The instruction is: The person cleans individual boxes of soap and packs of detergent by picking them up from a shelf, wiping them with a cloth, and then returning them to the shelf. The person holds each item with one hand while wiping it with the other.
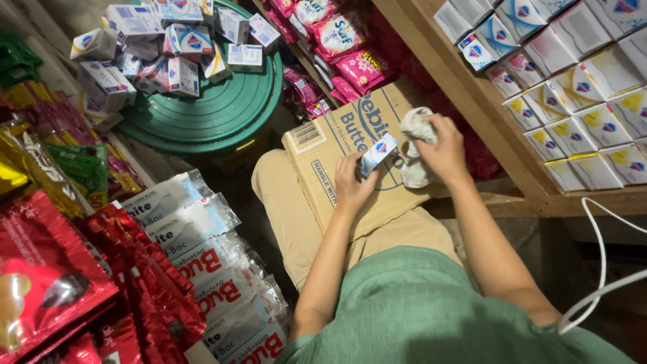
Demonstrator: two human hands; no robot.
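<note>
Wooden shelf (472, 94) of soap boxes (579, 101)

Our left hand (350, 183) grips a small blue-and-white soap box (377, 154), and just beside it our right hand (441, 149) clutches a crumpled grey cloth (416, 145). Under both hands, a cardboard box (350, 162) rests on our lap.
</note>
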